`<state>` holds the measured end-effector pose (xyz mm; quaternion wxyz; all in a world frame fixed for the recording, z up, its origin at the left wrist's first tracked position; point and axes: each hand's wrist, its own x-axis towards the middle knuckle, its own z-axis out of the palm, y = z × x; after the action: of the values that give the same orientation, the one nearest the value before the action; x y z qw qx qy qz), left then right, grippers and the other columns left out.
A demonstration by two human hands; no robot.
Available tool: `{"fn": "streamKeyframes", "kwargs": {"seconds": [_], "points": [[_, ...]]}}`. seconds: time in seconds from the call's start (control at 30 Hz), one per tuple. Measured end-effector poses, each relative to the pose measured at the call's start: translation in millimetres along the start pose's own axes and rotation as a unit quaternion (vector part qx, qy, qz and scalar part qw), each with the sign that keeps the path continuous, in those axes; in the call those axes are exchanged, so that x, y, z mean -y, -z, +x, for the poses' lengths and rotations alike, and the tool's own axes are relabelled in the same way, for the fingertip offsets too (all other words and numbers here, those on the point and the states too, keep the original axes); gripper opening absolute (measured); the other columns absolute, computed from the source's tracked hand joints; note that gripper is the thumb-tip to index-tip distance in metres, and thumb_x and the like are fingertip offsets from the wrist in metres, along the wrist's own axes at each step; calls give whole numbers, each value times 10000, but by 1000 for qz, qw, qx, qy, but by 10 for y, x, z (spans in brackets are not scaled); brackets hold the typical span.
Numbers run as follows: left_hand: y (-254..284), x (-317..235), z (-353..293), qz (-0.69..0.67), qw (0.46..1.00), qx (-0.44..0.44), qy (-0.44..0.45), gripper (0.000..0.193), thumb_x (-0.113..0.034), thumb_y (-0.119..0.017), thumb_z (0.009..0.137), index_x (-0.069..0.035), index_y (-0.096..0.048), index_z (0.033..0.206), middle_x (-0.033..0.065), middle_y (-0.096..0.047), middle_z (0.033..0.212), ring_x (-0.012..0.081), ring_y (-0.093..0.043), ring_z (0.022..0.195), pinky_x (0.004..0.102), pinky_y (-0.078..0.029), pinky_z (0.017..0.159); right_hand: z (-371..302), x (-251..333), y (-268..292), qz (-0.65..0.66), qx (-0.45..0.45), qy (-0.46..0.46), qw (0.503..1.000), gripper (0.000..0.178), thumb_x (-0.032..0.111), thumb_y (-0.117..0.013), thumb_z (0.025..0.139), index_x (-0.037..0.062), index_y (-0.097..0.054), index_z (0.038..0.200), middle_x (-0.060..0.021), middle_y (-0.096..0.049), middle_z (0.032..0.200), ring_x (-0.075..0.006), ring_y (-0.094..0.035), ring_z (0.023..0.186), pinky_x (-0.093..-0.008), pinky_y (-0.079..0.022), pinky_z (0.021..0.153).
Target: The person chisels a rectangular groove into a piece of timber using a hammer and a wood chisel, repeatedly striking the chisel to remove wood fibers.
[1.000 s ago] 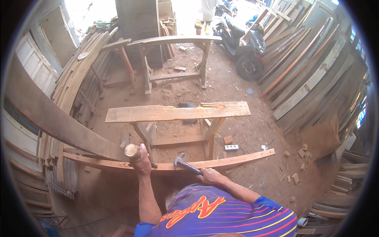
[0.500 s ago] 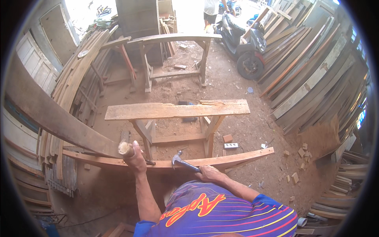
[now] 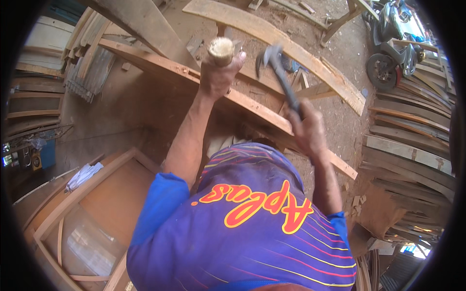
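My left hand (image 3: 216, 80) is closed around a chisel, whose thick, round wooden handle end (image 3: 221, 50) faces up with a pale, worn top. The hand is over a long reddish plank (image 3: 257, 110) that runs slantwise in front of me. A dark notch (image 3: 194, 73) shows in the plank just left of my wrist. The chisel's cutting tip is hidden. My right hand (image 3: 310, 128) grips a claw hammer (image 3: 286, 87) by its dark handle. The hammer's head is raised above the plank, to the right of the chisel, and blurred by motion.
A rough plank (image 3: 286, 46) on a trestle stands beyond the work. A wide dark board (image 3: 131, 24) slants in from the upper left. Stacked boards (image 3: 407, 140) and a motor scooter (image 3: 388, 58) are at the right. A wooden frame with a panel (image 3: 107, 194) lies at the lower left.
My view has turned and tipped closer to my body. The hammer, low across the plank before, is now lifted in my right hand. My left hand keeps hold of the chisel.
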<state>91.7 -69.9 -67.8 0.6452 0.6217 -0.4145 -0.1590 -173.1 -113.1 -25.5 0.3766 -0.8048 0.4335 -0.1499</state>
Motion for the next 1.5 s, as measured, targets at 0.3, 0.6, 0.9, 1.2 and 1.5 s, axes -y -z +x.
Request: {"fn": "streamKeyframes", "kwargs": {"seconds": [0.3, 0.6, 0.9, 1.2, 1.5], "points": [[14, 76, 64, -66, 996, 52, 14, 72, -34, -764, 869, -29, -698, 896, -4, -688, 811, 84, -645, 770, 278, -524, 671, 342, 1150, 453, -26, 9, 89, 996, 225, 204, -647, 985, 16, -524, 974, -181, -636, 726, -321, -659, 655, -450, -488, 600], [40, 0, 72, -44, 995, 84, -10, 110, -88, -751, 884, -31, -665, 923, 7, -667, 803, 90, -618, 728, 294, -510, 638, 437, 1190, 673, 10, -84, 208, 974, 246, 245, -560, 1035, 26, -660, 1089, 22, -529, 689, -7, -422, 496, -197, -317, 415], [4, 9, -19, -57, 990, 46, -121, 82, -70, -751, 864, -26, -683, 857, 42, -693, 748, 134, -651, 677, 328, -531, 622, 455, 1252, 739, 68, -131, 214, 966, 259, 238, -610, 1028, -11, -645, 1089, 37, -505, 633, -16, -417, 478, -193, -281, 433], [75, 71, 45, 102, 967, 95, -212, 88, -61, -737, 855, -36, -713, 936, 61, -702, 825, 198, -661, 757, 361, -525, 692, 409, 1233, 711, -57, -77, 112, 989, 106, 154, -634, 1000, 49, -636, 1015, 8, -529, 688, -38, -440, 510, -236, -332, 461], [218, 518, -309, -38, 994, 90, 43, 57, 2, -661, 875, -25, -618, 850, 44, -558, 724, 201, -538, 642, 368, -456, 636, 430, 1269, 695, -73, 144, 139, 977, 261, 208, -648, 967, 0, -499, 1020, -247, -631, 799, -452, -654, 757, -517, -491, 626]]}}
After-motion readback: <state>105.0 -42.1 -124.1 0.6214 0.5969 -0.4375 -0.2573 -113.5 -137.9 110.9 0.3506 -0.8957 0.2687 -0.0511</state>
